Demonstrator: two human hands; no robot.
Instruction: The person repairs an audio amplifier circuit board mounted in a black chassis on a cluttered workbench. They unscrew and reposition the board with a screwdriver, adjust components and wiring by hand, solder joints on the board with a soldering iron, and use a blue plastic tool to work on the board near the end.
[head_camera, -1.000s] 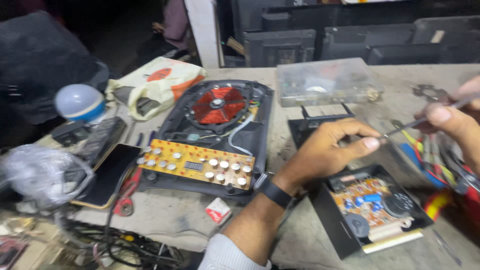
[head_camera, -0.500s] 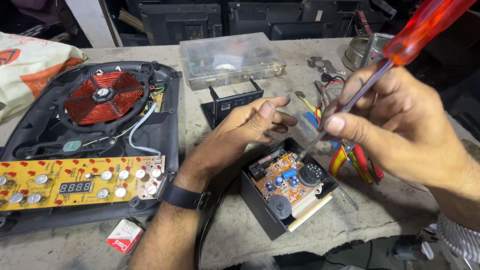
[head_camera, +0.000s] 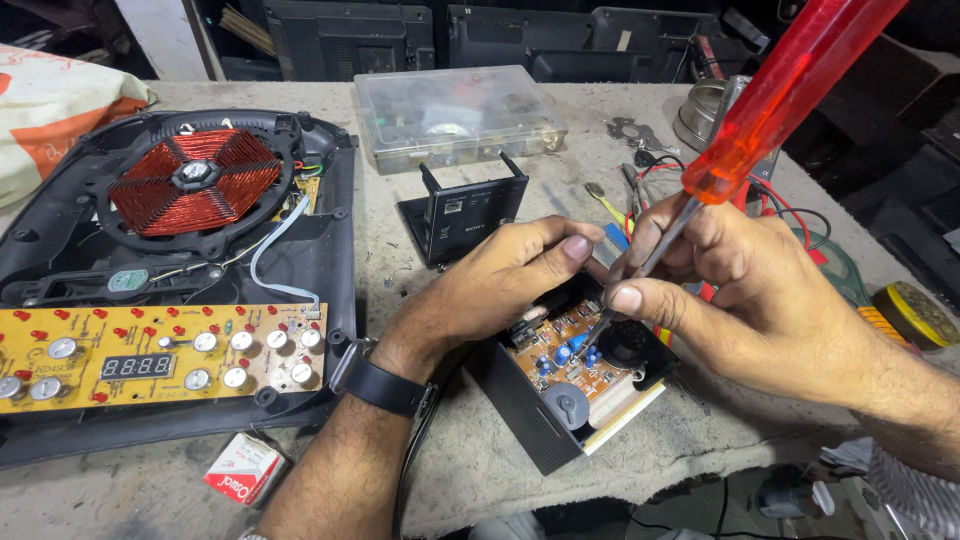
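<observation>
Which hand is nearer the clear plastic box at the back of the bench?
Left. The left hand lies just in front of the clear plastic box; the right hand sits farther off, holding the red screwdriver.

Small red-and-white carton (head_camera: 240, 470) lies at the bench's near edge, just below the yellow panel. Dark four-digit display (head_camera: 139, 365) sits in that yellow panel (head_camera: 150, 350), unlit. Clear plastic box (head_camera: 455, 115) stands at the back, lid shut. White-and-orange bag (head_camera: 55, 110) at far left. Black cover (head_camera: 465, 212) bears small white lettering.
</observation>
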